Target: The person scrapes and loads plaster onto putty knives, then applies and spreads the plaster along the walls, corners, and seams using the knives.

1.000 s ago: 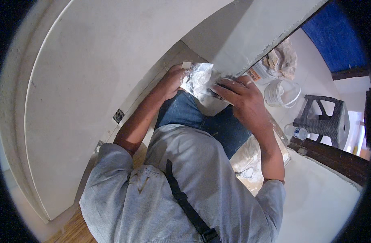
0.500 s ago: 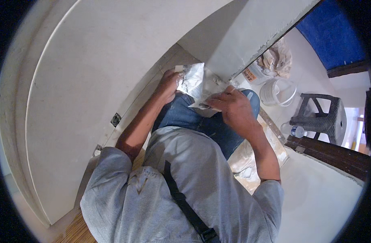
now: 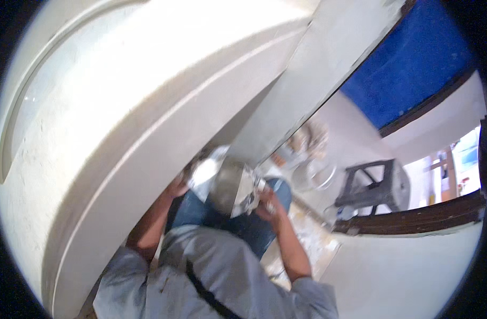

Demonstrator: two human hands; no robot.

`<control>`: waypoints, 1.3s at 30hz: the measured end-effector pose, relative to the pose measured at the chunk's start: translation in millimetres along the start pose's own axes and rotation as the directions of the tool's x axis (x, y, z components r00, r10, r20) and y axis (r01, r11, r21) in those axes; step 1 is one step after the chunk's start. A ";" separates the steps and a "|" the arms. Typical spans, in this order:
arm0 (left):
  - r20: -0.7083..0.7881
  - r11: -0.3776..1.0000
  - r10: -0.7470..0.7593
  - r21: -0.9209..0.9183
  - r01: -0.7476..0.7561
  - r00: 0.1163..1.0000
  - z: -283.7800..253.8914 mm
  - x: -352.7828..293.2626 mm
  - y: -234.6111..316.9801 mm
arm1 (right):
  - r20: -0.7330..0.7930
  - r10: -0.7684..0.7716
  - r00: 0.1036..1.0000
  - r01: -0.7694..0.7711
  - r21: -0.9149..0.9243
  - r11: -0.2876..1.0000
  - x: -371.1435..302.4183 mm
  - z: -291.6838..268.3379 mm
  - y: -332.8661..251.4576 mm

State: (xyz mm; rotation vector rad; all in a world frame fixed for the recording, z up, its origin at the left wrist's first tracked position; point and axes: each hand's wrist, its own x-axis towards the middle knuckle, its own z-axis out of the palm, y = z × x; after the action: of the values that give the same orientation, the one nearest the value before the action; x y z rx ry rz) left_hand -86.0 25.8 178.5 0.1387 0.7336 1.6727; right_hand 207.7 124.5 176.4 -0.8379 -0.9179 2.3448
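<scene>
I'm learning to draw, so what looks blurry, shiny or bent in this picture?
Head view: the left hand and right hand look smeared; head view: glare whitens the pale wall and the shiny plate at the left hand; head view: edges bend inside a round black border, from the fisheye lens.
</scene>
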 end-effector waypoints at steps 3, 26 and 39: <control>0.157 0.998 0.003 0.065 -0.013 0.988 -21.3 16.7 -13.1 | 0.123 -0.058 0.991 0.032 0.200 0.979 -8.2 8.2 -46.9; -0.041 0.917 0.066 0.397 -0.045 0.997 -218.5 39.3 -165.4 | -0.044 -0.996 0.083 0.885 -0.456 0.094 -91.1 140.5 -254.2; -0.151 0.988 -0.141 -0.082 0.129 0.978 -158.9 26.0 -124.0 | -0.243 -0.591 0.769 0.639 0.321 0.699 -31.1 54.2 -141.4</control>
State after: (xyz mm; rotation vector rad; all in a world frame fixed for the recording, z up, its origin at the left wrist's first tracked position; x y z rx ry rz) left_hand -63.1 -4.7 -21.1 -0.0934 0.7816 1.5897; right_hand 221.5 175.1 321.7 -0.4061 -0.5304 1.7587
